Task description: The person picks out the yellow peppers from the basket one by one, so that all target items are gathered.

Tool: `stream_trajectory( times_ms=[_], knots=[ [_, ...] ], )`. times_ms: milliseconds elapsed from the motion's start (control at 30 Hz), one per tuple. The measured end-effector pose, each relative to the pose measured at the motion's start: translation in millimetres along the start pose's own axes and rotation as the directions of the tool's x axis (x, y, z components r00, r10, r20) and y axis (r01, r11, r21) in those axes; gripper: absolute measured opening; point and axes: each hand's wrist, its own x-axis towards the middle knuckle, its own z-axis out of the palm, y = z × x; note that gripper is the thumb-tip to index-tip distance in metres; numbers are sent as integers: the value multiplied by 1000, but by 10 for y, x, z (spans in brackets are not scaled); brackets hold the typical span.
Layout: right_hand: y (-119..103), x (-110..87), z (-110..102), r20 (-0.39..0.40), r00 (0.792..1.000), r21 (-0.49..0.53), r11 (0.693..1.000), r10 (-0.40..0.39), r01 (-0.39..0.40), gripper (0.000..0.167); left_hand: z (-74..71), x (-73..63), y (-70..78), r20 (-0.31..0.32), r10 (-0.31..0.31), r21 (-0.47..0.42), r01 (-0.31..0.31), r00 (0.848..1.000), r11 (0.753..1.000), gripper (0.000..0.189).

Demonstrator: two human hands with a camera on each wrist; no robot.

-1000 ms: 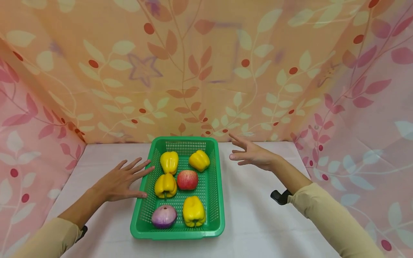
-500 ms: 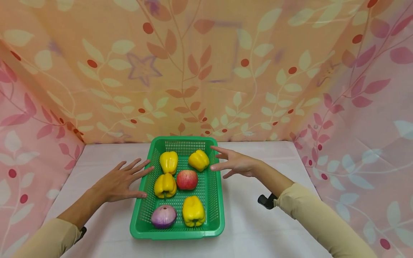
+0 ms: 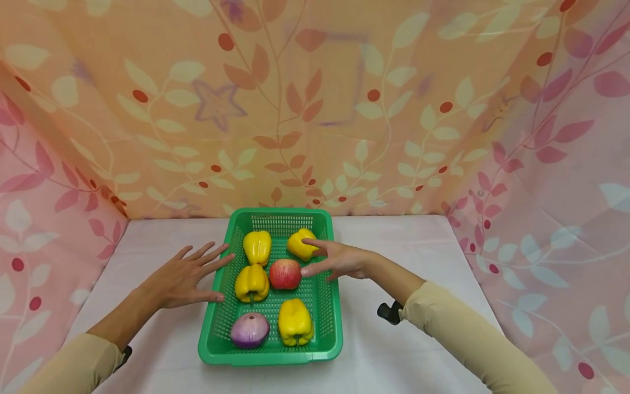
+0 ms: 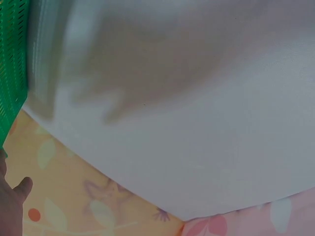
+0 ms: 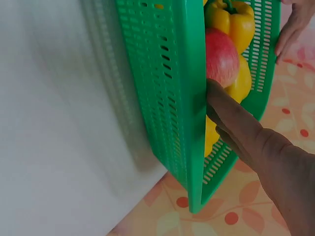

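A green plastic basket (image 3: pixel 337 306) holds several yellow bell peppers (image 3: pixel 295 323), a red apple (image 3: pixel 284 274) and a purple onion (image 3: pixel 250 331). My right hand (image 3: pixel 342 260) reaches over the basket's right rim, its fingers extended and spread. The thumb appears close to the apple's right side, and the forefinger overlaps the far right pepper (image 3: pixel 299 244). Whether either is touched, I cannot tell. At the left rim hovers my left hand (image 3: pixel 184 279), fingers spread and holding nothing. In the right wrist view, the right hand (image 5: pixel 261 142) partly hides the peppers and apple.
The basket stands on a white-covered table (image 3: pixel 394 350). Floral cloth (image 3: pixel 275 109) hangs behind the table and along both sides. A black strap or mount (image 3: pixel 390 313) sticks out from the right wrist.
My right hand has moved left and slightly nearer, from beside the basket to above its right part. The left hand stays almost still, and the basket's contents have not moved.
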Motion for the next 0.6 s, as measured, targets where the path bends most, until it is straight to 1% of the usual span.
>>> stream_trajectory(
  times_ms=[133,267,500,600],
  knots=[
    [1,57,83,26,999,-9,999,32,-32,91,7,-1,-5,0,-2,4,2,1000,1000,87],
    [18,109,142,62,996,-39,997,68,-66,89,13,-2,-12,-3,-1,5,1,1000,1000,87],
    [45,152,216,148,984,-63,994,98,-90,81,29,0,-27,-23,5,-5,-6,1000,1000,86],
    [55,167,260,176,978,-74,992,110,-98,80,36,0,-35,-26,5,-6,-5,1000,1000,86]
  ],
)
